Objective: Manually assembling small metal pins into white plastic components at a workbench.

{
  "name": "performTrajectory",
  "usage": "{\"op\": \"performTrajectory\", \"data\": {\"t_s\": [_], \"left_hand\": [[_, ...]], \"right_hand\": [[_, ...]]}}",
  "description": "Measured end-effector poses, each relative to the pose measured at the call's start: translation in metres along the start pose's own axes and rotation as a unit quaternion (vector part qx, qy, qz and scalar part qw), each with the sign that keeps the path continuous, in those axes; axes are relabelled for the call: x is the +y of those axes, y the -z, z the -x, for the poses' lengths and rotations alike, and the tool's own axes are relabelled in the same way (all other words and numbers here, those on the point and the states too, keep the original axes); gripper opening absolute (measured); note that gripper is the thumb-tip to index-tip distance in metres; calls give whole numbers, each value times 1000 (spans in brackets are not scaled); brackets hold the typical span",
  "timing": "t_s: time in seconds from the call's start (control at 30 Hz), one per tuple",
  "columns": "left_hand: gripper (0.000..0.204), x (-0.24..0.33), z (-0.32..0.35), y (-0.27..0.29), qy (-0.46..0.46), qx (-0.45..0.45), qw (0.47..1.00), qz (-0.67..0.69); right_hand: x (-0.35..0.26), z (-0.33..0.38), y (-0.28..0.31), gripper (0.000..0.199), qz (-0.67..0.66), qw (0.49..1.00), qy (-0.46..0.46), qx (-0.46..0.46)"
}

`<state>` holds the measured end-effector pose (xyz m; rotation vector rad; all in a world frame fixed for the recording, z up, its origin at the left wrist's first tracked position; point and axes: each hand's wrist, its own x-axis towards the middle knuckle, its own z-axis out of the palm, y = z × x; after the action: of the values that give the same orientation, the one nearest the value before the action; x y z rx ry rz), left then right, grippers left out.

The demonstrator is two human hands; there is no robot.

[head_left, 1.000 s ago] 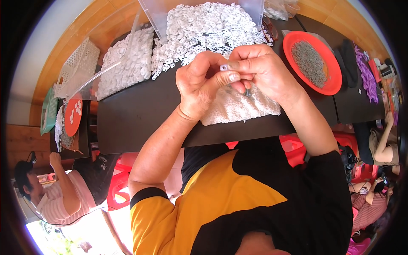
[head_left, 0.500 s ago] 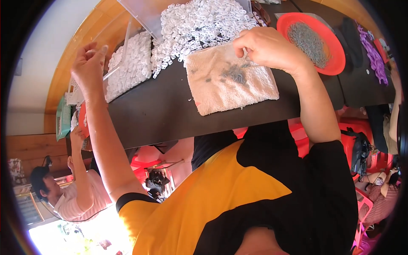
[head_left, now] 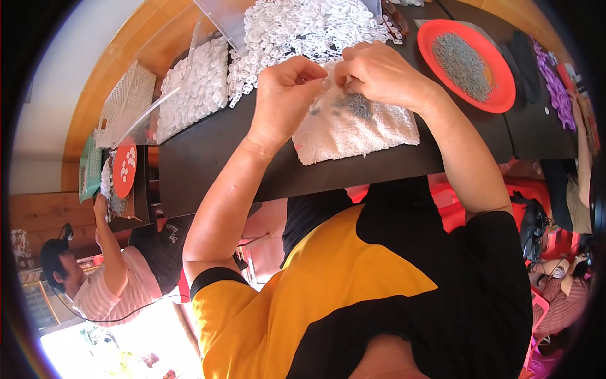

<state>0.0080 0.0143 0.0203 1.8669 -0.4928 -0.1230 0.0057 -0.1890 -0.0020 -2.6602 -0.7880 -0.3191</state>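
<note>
My left hand point(head_left: 284, 104) and my right hand point(head_left: 388, 76) are close together over a pale, smudged cloth point(head_left: 379, 139). Thumb and fingers of the left are pinched, its tips near a small light spot; what it holds is too small to name. The right hand's fingers are also closed together, and anything in them is hidden. Below the right fingers a small heap of thin grey metal pieces point(head_left: 357, 106), like screws or pins, lies on the cloth. Just beyond my hands spreads a big heap of small white plastic pieces point(head_left: 303, 28) with holes.
A red plate point(head_left: 503, 95) of grey metal pieces stands at right. White pieces point(head_left: 192, 95) fill a section at left, beside a clear plastic panel point(head_left: 148, 114). A person point(head_left: 126, 271) works at far left near an orange-red plate point(head_left: 124, 180). Purple material point(head_left: 557, 95) lies far right.
My left hand has come right, from beside the clear panel at left to the cloth next to my right hand. The right hand has stayed over the cloth's far part. The view has shifted slightly.
</note>
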Motion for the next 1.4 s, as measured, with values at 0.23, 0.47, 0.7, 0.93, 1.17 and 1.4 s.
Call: {"op": "performTrajectory", "data": {"t_s": [0.23,0.47,0.7,0.93,1.17,1.4], "left_hand": [[9,-27,-3,24,-33,61,994,-89],[9,-43,0,31,-117,-12,950,-288],[5,-30,4,29,-42,18,987,-155],[7,-31,-11,-6,-93,-24,978,-183],[8,-23,-12,-6,0,-18,995,-96],[12,-33,-18,2,9,-35,994,-103]], "right_hand": [[12,-4,1,11,-35,997,16,66],[10,-1,-2,6,-19,1000,8,3],[12,-2,12,5,-187,981,-32,40],[13,-6,14,4,-345,938,-40,14],[12,-1,15,8,-273,960,-57,29],[-6,-5,-9,9,-93,994,50,34]]}}
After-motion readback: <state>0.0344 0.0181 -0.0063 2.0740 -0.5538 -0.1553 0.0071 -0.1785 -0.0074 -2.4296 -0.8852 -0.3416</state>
